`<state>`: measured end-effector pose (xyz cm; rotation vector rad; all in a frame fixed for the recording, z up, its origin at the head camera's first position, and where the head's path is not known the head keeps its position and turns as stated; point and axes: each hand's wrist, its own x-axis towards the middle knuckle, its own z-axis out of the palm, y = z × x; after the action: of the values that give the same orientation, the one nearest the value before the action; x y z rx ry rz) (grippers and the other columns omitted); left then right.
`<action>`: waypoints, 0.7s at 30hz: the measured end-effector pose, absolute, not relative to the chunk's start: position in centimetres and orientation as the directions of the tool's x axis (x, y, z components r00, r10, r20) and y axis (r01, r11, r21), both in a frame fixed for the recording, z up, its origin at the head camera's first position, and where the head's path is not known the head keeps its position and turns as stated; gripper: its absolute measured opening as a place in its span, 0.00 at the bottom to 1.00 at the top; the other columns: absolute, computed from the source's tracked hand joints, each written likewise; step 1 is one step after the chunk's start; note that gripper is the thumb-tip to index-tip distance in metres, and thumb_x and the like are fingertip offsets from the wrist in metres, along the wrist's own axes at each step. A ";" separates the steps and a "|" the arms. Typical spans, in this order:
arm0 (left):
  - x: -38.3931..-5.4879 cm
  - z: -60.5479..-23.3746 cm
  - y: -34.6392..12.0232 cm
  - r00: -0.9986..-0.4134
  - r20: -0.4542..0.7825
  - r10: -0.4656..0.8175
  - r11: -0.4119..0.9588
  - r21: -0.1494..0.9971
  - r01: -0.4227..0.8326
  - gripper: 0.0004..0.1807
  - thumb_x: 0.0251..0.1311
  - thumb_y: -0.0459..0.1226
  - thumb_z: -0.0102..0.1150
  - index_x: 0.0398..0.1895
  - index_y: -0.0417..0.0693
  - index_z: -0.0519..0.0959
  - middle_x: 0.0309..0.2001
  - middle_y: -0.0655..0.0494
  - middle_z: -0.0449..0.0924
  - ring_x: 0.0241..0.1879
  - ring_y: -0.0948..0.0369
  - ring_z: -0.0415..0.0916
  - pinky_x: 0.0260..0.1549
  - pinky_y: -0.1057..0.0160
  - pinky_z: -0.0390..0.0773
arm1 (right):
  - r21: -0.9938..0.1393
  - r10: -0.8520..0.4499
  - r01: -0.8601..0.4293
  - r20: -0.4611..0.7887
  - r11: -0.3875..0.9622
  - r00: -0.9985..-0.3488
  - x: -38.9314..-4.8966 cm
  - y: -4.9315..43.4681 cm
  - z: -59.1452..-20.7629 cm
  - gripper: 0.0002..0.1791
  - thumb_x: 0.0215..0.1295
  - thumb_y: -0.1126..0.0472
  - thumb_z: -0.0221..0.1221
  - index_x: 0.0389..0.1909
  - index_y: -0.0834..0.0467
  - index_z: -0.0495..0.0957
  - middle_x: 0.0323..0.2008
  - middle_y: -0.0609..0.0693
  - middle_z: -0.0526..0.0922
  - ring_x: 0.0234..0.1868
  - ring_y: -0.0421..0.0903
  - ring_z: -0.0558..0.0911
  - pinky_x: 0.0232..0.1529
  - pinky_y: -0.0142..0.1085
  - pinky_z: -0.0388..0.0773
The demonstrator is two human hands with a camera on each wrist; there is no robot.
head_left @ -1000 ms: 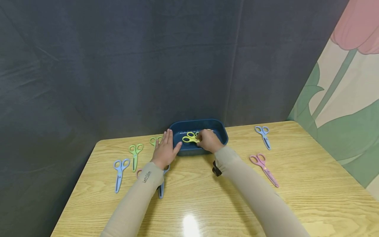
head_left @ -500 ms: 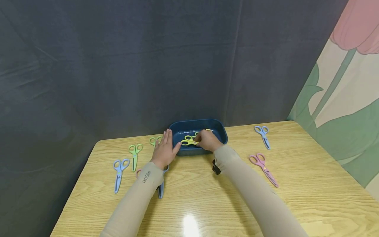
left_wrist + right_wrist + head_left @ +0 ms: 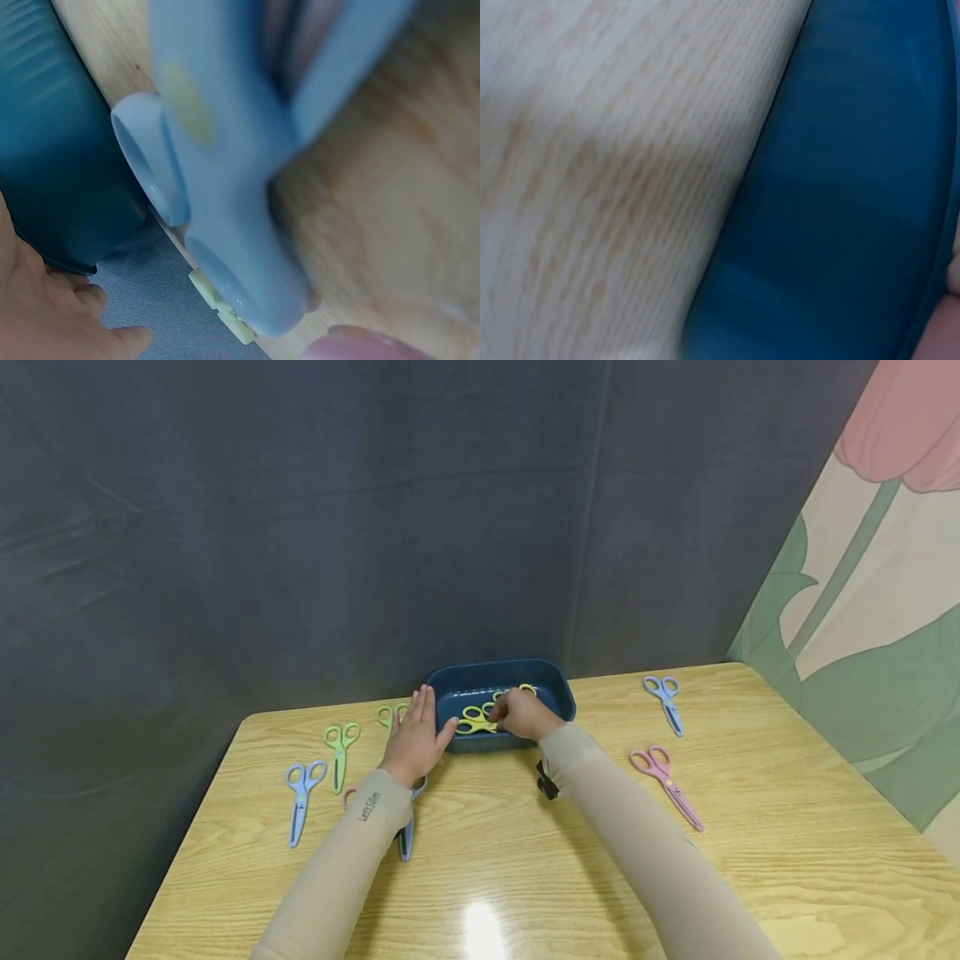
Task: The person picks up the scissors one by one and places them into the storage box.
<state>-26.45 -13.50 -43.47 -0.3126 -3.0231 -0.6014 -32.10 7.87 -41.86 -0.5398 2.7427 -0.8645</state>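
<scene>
A dark blue bin (image 3: 483, 744) stands at the table's back edge. My left hand (image 3: 415, 740) lies along its left side with straight fingers, the thumb at the front left corner. Inside the bin, my right hand (image 3: 527, 716) has curled fingers pinching yellow scissors (image 3: 472, 721) near the pivot, handles pointing left; their blades are hidden under the hand. More yellow and green handles show behind that hand. Under my left wrist lie blue scissors (image 3: 225, 165), large in the left wrist view. The right wrist view holds mostly the bin's outer wall (image 3: 840, 165).
Left on the wooden table (image 3: 480, 852) lie blue scissors (image 3: 299, 802), green scissors (image 3: 341, 756) and another green pair (image 3: 386, 716) partly behind my left hand. Pink handles peek out by the left sleeve. On the right are blue scissors (image 3: 667, 702) and pink scissors (image 3: 670, 785).
The yellow scissors have moved down and slightly left in the bin with my right hand, their handles now near my left thumb. My left hand stays in place.
</scene>
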 end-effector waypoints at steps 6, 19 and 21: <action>-26.5 -43.6 -13.5 -0.979 0.078 0.187 0.906 0.371 0.203 0.43 0.79 0.58 0.35 0.81 0.38 0.40 0.82 0.43 0.37 0.80 0.49 0.37 0.75 0.38 0.41 | -0.602 -0.393 -0.258 -0.103 0.756 -0.914 -32.3 7.9 -42.2 0.09 0.68 0.72 0.61 0.42 0.62 0.88 0.46 0.56 0.87 0.51 0.53 0.84 0.51 0.44 0.82; -27.0 -44.1 -13.8 -0.977 0.075 0.198 0.900 0.381 0.212 0.43 0.79 0.58 0.34 0.81 0.39 0.39 0.82 0.44 0.36 0.80 0.50 0.35 0.74 0.38 0.40 | -0.591 -0.393 -0.263 -0.101 0.762 -0.914 -32.4 7.7 -42.5 0.04 0.66 0.66 0.66 0.38 0.60 0.88 0.40 0.53 0.87 0.44 0.49 0.85 0.49 0.43 0.82; -27.1 -44.2 -13.9 -0.977 0.073 0.199 0.901 0.379 0.212 0.43 0.79 0.59 0.34 0.81 0.39 0.39 0.82 0.44 0.36 0.81 0.50 0.35 0.75 0.38 0.40 | -0.587 -0.390 -0.262 -0.100 0.766 -0.916 -32.4 7.7 -42.4 0.04 0.66 0.65 0.67 0.38 0.60 0.88 0.40 0.53 0.87 0.43 0.49 0.84 0.49 0.43 0.82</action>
<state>-27.09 -13.87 -44.18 -0.3276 -3.0312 -0.6093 -32.43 7.70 -42.43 -0.5132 2.7456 -0.8662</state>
